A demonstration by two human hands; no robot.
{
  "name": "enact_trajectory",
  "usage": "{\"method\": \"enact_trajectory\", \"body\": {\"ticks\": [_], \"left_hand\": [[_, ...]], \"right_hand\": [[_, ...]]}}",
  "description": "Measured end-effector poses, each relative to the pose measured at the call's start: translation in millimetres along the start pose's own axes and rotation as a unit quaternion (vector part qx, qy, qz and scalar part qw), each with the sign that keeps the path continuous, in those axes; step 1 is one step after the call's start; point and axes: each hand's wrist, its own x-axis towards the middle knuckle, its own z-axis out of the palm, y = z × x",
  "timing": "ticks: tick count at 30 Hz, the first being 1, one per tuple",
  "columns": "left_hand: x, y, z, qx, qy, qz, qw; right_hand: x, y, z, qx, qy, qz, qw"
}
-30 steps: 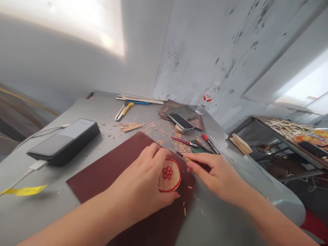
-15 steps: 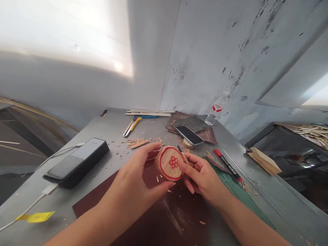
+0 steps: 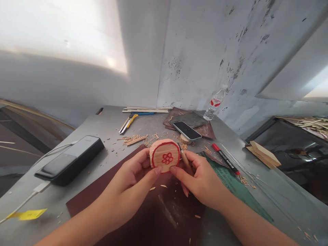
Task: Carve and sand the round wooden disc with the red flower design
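Note:
Between my two hands is a round wood slice (image 3: 161,154), tilted so its face looks toward me. A red ring runs round its rim, and a red flower is drawn in the middle. My left hand (image 3: 139,174) grips it from the left, thumb on the lower face. My right hand (image 3: 198,176) holds a carving knife (image 3: 186,162) with a wooden handle and a thin dark tip, while its thumb presses the slice's lower right edge. Beneath both hands lies a dark red sheet (image 3: 107,201) sprinkled with wood chips.
A black power bank (image 3: 71,159) with a white cable stands at left. Farther back are a yellow utility knife (image 3: 128,123), wood shavings (image 3: 134,139), a phone (image 3: 187,130) and a water bottle (image 3: 216,103). A red-capped marker (image 3: 226,159) and thin metal rods lie at right.
The wood slice has tipped so more of its upper side edge shows. My left thumb has come onto its face, and my right thumb has shifted to its lower edge.

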Motion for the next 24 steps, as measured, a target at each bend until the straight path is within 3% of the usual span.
{"method": "enact_trajectory", "body": {"ticks": [3,9,17,24], "left_hand": [[0.8,-4.7,4.0,0.020,0.009,0.024,0.999],[5.1,-5.8,6.3,0.044,0.058,0.012,0.997],[4.2,-7.3,1.5,0.017,0.025,0.064,0.997],[4.3,3.3,-2.2,-0.021,0.047,0.007,0.999]], "right_hand": [[-2.0,2.0,1.1,-0.042,0.016,-0.006,0.999],[-4.3,6.6,-0.9,-0.079,-0.012,-0.025,0.997],[-0.8,5.3,-2.1,-0.087,0.009,-0.033,0.996],[-0.2,3.3,-3.1,-0.097,0.026,-0.044,0.994]]}}
